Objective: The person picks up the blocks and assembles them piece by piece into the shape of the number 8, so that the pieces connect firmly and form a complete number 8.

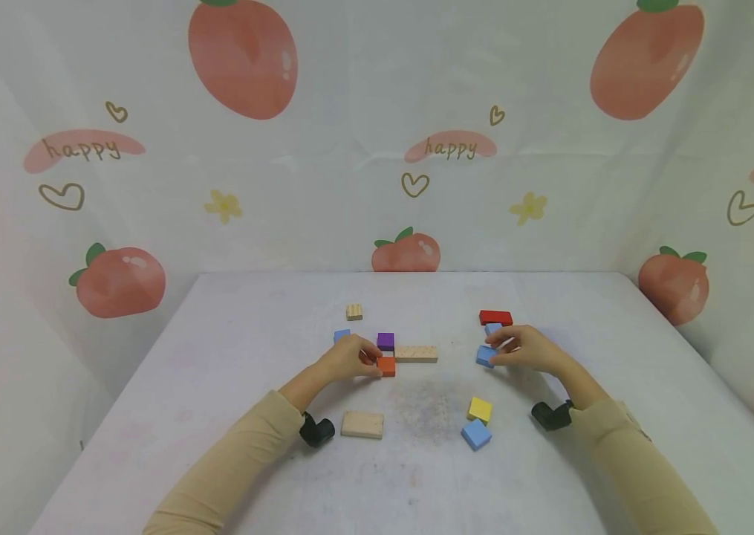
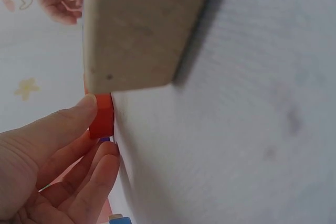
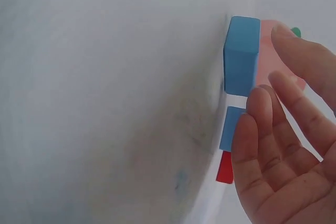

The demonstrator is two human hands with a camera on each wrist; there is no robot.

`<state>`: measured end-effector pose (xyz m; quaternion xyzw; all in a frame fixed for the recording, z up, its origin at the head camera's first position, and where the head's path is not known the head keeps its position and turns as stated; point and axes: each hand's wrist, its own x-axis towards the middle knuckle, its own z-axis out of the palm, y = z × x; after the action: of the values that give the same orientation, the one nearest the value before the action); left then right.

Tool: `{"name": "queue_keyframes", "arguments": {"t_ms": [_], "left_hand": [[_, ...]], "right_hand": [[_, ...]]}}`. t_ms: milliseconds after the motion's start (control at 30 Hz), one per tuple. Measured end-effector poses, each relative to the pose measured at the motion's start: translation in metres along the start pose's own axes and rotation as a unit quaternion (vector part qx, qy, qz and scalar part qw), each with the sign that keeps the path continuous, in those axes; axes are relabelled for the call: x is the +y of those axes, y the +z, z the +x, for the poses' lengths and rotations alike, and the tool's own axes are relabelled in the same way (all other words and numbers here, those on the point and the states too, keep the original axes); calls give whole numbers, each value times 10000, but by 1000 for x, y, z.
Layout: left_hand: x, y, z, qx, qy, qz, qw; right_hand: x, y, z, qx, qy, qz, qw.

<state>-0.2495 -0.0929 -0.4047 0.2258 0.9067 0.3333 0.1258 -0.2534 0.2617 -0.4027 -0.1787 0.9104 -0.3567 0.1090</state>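
My left hand point(image 1: 348, 358) pinches an orange-red block point(image 1: 386, 366) between thumb and fingers; the left wrist view shows the thumb tip on the block point(image 2: 102, 116). A purple block point(image 1: 385, 341) sits just behind it, and a long plain wooden block point(image 1: 416, 354) lies to their right. My right hand point(image 1: 529, 349) is at a blue block point(image 1: 485, 356), thumb and fingers spread apart. In the right wrist view that blue block point(image 3: 242, 56) stands beside the fingertips, with nothing gripped. Behind it are another blue block point(image 1: 493, 328), partly covered by fingers, and a red block point(image 1: 496, 318).
Nearer on the white table point(image 1: 243, 475) lie a flat wooden block point(image 1: 362, 424), a yellow block point(image 1: 480, 409) and a blue block point(image 1: 476, 435). A small striped wooden block point(image 1: 354, 312) is at the back, and a blue block point(image 1: 342, 336) shows behind the left hand.
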Motion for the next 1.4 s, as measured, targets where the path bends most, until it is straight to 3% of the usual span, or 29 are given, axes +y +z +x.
{"name": "queue_keyframes", "arguments": {"t_ms": [567,967,1400], "left_hand": [[1,0,-2,52,-4,-37,10000],[1,-1,0,-22,53,-67,10000],[1,0,-1,-11,-66,-84,9999]], "right_hand": [[-1,4,4,-180,274,-20,9995],[-5,5,7,-161,437,-313,9984],[-15,4,22,-146,-33,-331,9993]]}}
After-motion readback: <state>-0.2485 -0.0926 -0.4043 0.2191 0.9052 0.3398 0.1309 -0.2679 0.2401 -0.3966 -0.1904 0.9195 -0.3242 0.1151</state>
